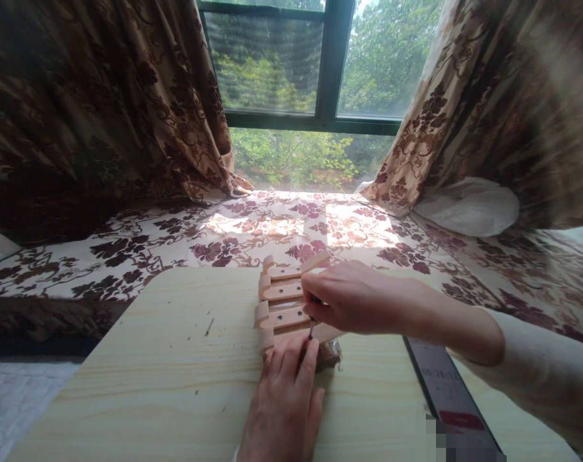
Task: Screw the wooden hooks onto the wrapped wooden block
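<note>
In the middle of the table lies a row of peach-coloured strips (pixel 284 316) with rounded ends and small dark screw-like dots. A brown block (pixel 328 357), seemingly wrapped in clear film, shows beneath their near end. My right hand (pixel 342 296) is closed round a small, dark, thin screwdriver (pixel 311 330), its handle mostly hidden by the fingers. The tool points down at the nearest strip. My left hand (pixel 286 391) lies over the near end of the strips, fingers stretched out and resting on them, the index fingertip close beside the screwdriver's tip.
The pale wood-grain table (pixel 166 372) carries a thin metal pin or screw (pixel 209 326) and several dark specks on the left. A phone (pixel 448 391) with a timer lies at right, below my right forearm. Beyond is a flower-patterned cloth ledge (pixel 262 247) with a white bag (pixel 469 206).
</note>
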The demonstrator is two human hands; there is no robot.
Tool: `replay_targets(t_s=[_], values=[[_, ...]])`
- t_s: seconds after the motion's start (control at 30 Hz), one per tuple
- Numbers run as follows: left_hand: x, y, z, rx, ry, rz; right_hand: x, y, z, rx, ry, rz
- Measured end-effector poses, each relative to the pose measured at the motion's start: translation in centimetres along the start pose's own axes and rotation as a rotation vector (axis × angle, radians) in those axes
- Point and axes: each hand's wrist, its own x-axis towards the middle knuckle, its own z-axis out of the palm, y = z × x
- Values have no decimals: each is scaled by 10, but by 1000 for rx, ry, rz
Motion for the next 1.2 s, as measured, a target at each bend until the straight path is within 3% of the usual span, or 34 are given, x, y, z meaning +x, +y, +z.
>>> replay_targets(t_s=[0.17,0.3,0.57,0.83,0.97,1.2], values=[[-1,2,0,8,-7,-3,-5,-1,-14,-9,-68,-102],[0,1,0,-16,-25,-12,-5,0,-9,14,-79,-170],[1,1,-4,-52,-31,-20,3,-1,3,-30,42,-56],[2,3,-5,-49,-36,-27,-4,3,-16,-33,-22,-154],[1,3,-4,-52,-49,-39,-3,2,-11,-6,-54,-170],[1,3,-6,-65,-45,-36,1,1,-2,-25,28,-89]])
